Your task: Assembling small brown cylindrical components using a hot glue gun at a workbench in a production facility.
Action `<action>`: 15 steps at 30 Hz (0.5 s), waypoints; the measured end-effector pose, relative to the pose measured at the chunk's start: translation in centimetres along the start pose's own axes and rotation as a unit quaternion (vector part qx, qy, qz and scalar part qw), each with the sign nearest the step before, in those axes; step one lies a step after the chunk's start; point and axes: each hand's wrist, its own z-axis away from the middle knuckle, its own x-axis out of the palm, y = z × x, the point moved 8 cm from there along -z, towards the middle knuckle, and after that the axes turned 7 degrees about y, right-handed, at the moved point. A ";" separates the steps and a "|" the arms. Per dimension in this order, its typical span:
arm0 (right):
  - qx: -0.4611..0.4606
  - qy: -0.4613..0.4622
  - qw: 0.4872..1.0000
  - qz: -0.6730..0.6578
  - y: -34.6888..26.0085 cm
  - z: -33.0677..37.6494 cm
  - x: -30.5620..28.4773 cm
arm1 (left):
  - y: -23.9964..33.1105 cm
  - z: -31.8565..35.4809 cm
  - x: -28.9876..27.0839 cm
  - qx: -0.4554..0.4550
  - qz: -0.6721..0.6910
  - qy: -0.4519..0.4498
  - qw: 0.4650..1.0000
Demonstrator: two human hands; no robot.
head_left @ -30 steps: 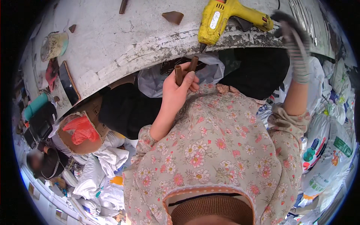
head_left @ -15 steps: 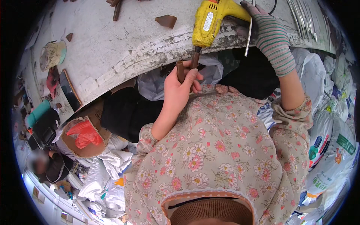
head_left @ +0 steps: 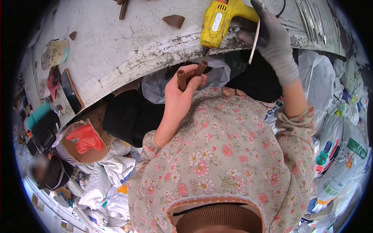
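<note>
My left hand (head_left: 179, 95) is closed around two short brown tubes. One brown tube (head_left: 182, 80) stands nearly upright by the thumb, and the other brown tube (head_left: 200, 68) leans to the right just below a nozzle. That nozzle belongs to a yellow hot glue gun (head_left: 216, 24) at the table's edge, with a small gap between its tip and the tube. My right hand (head_left: 275, 46), in a grey glove with dark fingertips and blurred by motion, holds a thin metal rod (head_left: 254, 44) beside the glue gun's handle.
Several metal rods (head_left: 312, 19) lie at the table's right. A brown scrap (head_left: 173, 21), a tape roll (head_left: 54, 54) and a phone (head_left: 72, 91) rest on the worn table (head_left: 128, 50). Below are a cardboard box (head_left: 87, 153) and white bags (head_left: 334, 163). A person sits far left.
The brown tubes and my left hand have moved slightly left and down, off the glue gun's nozzle. My right hand has turned and shifted away from the gun's handle, with the rod.
</note>
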 end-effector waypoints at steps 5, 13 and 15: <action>0.344 -0.111 0.786 -0.501 -2.8 5.2 1.8 | 1.7 0.3 -0.1 0.123 0.011 -0.034 0.992; 0.416 -0.165 0.665 -0.598 -6.3 6.6 2.9 | 1.9 0.5 -0.9 0.183 -0.056 0.000 0.982; 0.410 -0.181 0.674 -0.587 -6.6 6.3 2.9 | 2.3 0.7 -1.1 0.217 -0.121 0.015 0.968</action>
